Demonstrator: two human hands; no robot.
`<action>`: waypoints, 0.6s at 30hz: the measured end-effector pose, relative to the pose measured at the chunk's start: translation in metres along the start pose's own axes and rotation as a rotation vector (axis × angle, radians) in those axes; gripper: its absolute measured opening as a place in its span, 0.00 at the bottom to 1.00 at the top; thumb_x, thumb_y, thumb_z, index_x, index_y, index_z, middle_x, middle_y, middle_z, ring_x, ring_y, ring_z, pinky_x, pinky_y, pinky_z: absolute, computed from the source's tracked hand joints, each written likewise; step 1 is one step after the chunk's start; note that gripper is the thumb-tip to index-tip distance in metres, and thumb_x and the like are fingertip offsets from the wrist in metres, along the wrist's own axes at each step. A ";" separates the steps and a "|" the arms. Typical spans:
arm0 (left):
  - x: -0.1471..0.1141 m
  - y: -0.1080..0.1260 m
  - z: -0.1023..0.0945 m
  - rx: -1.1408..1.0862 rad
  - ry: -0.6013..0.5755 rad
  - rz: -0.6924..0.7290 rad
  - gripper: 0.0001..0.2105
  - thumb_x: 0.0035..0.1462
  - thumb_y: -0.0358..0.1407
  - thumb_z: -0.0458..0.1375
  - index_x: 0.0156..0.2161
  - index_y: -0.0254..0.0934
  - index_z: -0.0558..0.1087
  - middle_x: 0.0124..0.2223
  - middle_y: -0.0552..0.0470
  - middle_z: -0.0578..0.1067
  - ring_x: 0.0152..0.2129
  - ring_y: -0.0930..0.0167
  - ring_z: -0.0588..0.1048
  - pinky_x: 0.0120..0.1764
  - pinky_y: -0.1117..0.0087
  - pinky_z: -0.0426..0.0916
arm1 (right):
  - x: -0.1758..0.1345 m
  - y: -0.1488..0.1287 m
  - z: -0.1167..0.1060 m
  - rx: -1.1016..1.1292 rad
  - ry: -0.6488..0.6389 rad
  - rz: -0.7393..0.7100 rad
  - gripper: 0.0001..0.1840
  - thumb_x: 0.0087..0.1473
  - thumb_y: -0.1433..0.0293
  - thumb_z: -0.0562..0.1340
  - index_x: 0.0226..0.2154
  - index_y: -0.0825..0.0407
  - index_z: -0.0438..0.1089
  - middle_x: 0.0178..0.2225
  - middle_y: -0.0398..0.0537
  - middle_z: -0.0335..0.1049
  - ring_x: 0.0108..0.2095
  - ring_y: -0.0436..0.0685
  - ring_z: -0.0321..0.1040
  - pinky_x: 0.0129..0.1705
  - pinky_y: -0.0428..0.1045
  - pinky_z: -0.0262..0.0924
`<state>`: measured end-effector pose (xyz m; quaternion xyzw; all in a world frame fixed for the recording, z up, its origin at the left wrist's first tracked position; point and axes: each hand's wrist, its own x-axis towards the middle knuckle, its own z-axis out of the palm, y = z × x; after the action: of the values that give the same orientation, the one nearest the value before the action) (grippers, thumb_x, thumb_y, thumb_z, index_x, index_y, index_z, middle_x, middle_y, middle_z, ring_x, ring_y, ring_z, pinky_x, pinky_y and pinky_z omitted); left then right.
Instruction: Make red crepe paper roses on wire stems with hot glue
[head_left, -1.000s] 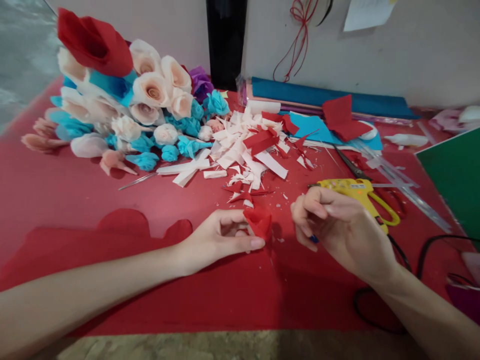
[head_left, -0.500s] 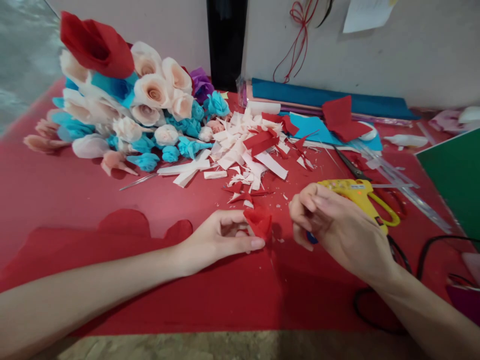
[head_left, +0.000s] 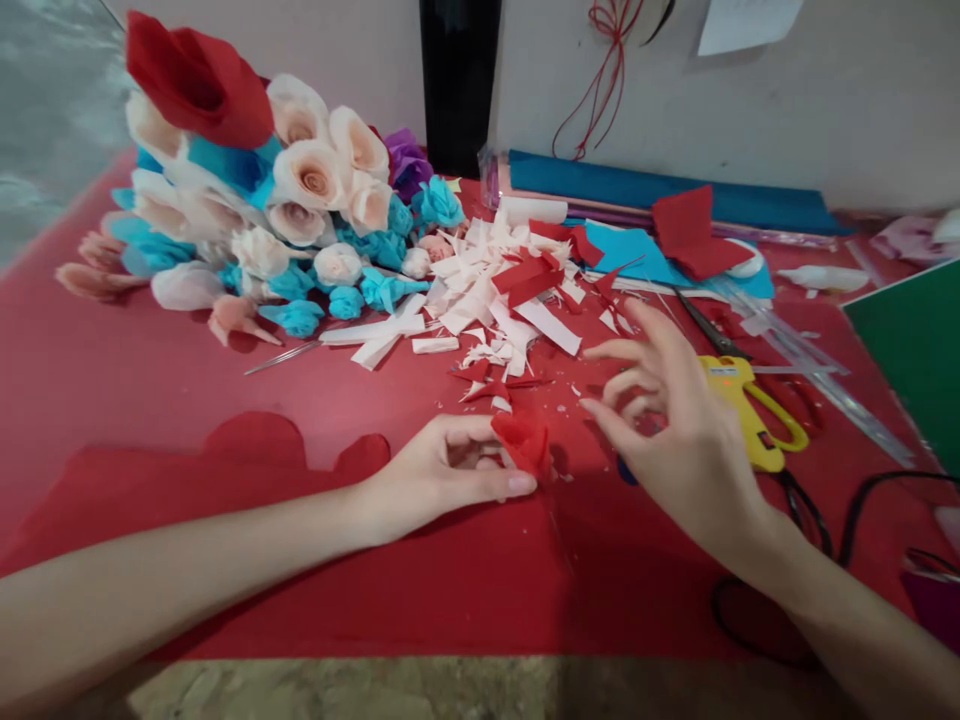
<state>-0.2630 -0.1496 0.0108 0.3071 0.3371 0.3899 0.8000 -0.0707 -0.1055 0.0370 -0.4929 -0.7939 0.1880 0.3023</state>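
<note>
Between the thumb and fingers of my left hand (head_left: pixel 457 465) is a small red paper flower (head_left: pixel 523 445), rolled into a cone with its wider end up. To the right of it, my right hand (head_left: pixel 664 420) is raised over the table, fingers apart and holding nothing. Just beyond that hand lies a yellow glue gun (head_left: pixel 739 400), its front part hidden behind the fingers. Red paper with rounded edges (head_left: pixel 255 445) lies beside and behind my left forearm.
Paper flowers (head_left: pixel 307 180) in white, blue, pink and red are heaped at the back left. White and red paper scraps (head_left: pixel 510 285) spread over the middle. Scissors (head_left: pixel 709 325), clear glue sticks (head_left: pixel 825 375), a blue paper roll (head_left: pixel 667 190) and a black cable (head_left: pixel 855 515) are on the right.
My right hand has opened its fingers and turned upward, lifting slightly away from the glue gun. My left hand keeps hold of the red paper flower. The view has shifted slightly.
</note>
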 end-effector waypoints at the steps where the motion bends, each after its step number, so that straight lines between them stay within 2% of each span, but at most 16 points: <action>1: 0.000 0.000 0.000 -0.008 -0.011 0.011 0.06 0.45 0.26 0.62 0.31 0.37 0.76 0.29 0.56 0.76 0.25 0.80 0.72 0.31 0.82 0.66 | 0.000 -0.001 0.000 0.012 -0.046 0.002 0.29 0.49 0.76 0.59 0.53 0.49 0.53 0.40 0.44 0.66 0.25 0.46 0.61 0.27 0.43 0.57; 3: 0.001 -0.001 0.000 -0.014 -0.034 0.048 0.07 0.46 0.26 0.61 0.31 0.38 0.76 0.28 0.57 0.76 0.24 0.81 0.72 0.32 0.82 0.66 | -0.001 -0.007 -0.004 0.034 -0.150 -0.007 0.12 0.52 0.74 0.57 0.41 0.51 0.65 0.32 0.41 0.68 0.25 0.45 0.61 0.27 0.42 0.56; 4: 0.002 -0.001 0.000 -0.009 -0.034 0.068 0.06 0.46 0.26 0.61 0.31 0.37 0.76 0.27 0.57 0.75 0.24 0.81 0.71 0.32 0.82 0.66 | -0.001 -0.010 -0.007 0.059 -0.222 -0.006 0.06 0.53 0.73 0.55 0.33 0.52 0.68 0.27 0.40 0.68 0.24 0.45 0.62 0.26 0.41 0.55; 6: 0.002 -0.001 -0.001 0.021 -0.008 0.101 0.04 0.45 0.27 0.62 0.29 0.37 0.76 0.27 0.57 0.74 0.25 0.80 0.71 0.32 0.81 0.66 | -0.001 -0.018 -0.012 0.134 -0.369 0.014 0.09 0.54 0.72 0.54 0.26 0.52 0.67 0.24 0.39 0.67 0.25 0.44 0.62 0.25 0.40 0.55; 10: 0.003 -0.001 -0.003 0.135 0.030 0.156 0.02 0.45 0.30 0.63 0.27 0.36 0.75 0.29 0.56 0.72 0.27 0.78 0.70 0.35 0.77 0.65 | -0.002 -0.025 -0.013 0.264 -0.530 0.095 0.07 0.50 0.70 0.58 0.34 0.51 0.69 0.25 0.38 0.68 0.24 0.45 0.61 0.25 0.40 0.56; 14: 0.003 -0.001 -0.003 0.200 0.020 0.195 0.02 0.45 0.31 0.63 0.27 0.36 0.74 0.30 0.56 0.70 0.29 0.77 0.70 0.37 0.76 0.65 | -0.004 -0.024 -0.007 0.330 -0.607 0.169 0.07 0.48 0.67 0.60 0.31 0.52 0.71 0.22 0.39 0.66 0.22 0.45 0.57 0.23 0.41 0.54; 18: 0.002 -0.001 -0.002 0.150 0.029 0.169 0.05 0.44 0.30 0.63 0.30 0.37 0.74 0.32 0.55 0.73 0.31 0.76 0.71 0.36 0.75 0.66 | -0.006 -0.023 -0.005 0.474 -0.652 0.254 0.07 0.50 0.68 0.58 0.28 0.52 0.71 0.24 0.40 0.68 0.25 0.47 0.61 0.25 0.42 0.55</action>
<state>-0.2627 -0.1479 0.0085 0.3876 0.3499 0.4343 0.7340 -0.0811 -0.1207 0.0524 -0.4186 -0.7157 0.5472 0.1147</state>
